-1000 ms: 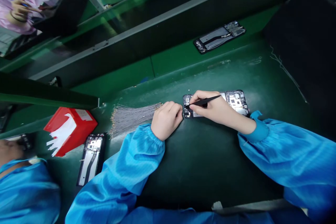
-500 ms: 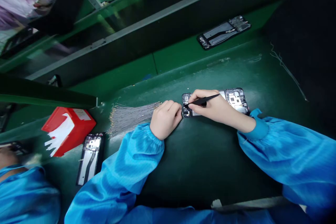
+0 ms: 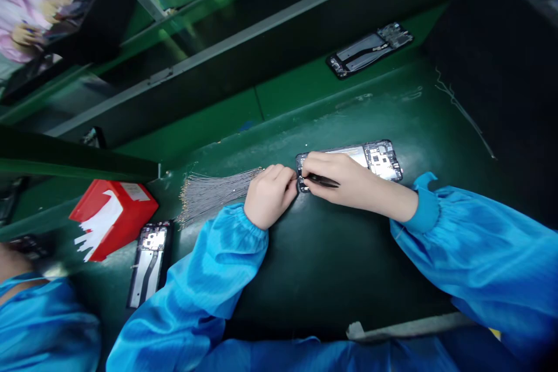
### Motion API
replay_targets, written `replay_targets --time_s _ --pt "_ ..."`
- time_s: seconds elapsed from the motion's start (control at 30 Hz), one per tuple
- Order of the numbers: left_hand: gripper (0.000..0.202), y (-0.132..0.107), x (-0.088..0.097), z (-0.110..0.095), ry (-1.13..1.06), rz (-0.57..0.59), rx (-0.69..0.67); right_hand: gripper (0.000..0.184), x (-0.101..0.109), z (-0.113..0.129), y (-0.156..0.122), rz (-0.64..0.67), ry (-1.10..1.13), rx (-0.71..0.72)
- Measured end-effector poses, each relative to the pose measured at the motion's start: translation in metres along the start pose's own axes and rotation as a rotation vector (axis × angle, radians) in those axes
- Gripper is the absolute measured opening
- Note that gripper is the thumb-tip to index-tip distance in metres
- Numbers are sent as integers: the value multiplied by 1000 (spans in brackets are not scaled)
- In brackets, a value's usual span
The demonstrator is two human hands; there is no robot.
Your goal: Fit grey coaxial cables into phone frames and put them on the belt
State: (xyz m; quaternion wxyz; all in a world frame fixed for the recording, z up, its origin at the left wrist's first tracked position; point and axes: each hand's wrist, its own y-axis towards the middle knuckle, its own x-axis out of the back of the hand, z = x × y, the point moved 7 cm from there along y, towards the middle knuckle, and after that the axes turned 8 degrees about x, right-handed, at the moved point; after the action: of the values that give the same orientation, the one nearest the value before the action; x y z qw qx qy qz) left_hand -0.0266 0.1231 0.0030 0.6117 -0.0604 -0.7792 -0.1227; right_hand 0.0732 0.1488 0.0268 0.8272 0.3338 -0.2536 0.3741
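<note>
An opened phone chassis [image 3: 375, 160] lies flat on the dark green bench in front of me, its circuit board showing at the right end. My right hand [image 3: 344, 177] rests over its left half, fingers closed round black tweezers [image 3: 322, 181] that lie low and point left at the chassis's left end. My left hand [image 3: 269, 195] is curled in a loose fist against that same end, touching the frame. I cannot make out anything inside its fingers. Just left of it a fan of thin grey wires [image 3: 215, 193] lies on the bench.
A second opened phone [image 3: 150, 261] lies at lower left beside a red and white box [image 3: 111, 218]. A third phone [image 3: 370, 49] sits on the green conveyor strip behind. A co-worker's blue sleeve [image 3: 39, 325] fills the bottom left corner. A dark wall stands at right.
My right hand has tipped the tweezers from slanting up to the right down to lying nearly flat across the phone's left end. The view has shifted slightly; my left hand stays put.
</note>
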Motion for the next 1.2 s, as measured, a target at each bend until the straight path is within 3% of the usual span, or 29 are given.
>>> replay_targets --time_s 0.07,0.17,0.27,0.3,0.4,0.53,0.7,0.8,1.0,1.2 --pt "14 0 1 7 -11 50 24 7 19 -7 -11 -126 -7 -39" --pt "14 -1 3 11 2 152 -2 8 60 -28 -46 -349 -204 -242" --pt "19 -8 2 -4 53 236 -204 9 90 -45 -86 -464 -442 -464" --pt "20 -10 2 -11 83 238 -278 9 92 -50 -95 -440 -461 -515" --pt "25 -16 5 -29 147 179 -414 8 86 -52 -106 -372 -422 -543" --pt "25 -19 5 -44 125 153 -451 7 65 -36 -99 -293 -229 -448" --pt "25 -16 -2 -62 77 162 -484 6 54 -17 -99 -309 -8 -386" --pt "20 -10 -8 -72 57 162 -459 10 49 -16 -101 -272 82 -394" --pt "18 0 -14 -77 16 69 -331 10 49 -27 -109 -336 155 -508" --pt "19 -1 -15 -78 31 1 -341 12 44 -29 -112 -292 200 -544"
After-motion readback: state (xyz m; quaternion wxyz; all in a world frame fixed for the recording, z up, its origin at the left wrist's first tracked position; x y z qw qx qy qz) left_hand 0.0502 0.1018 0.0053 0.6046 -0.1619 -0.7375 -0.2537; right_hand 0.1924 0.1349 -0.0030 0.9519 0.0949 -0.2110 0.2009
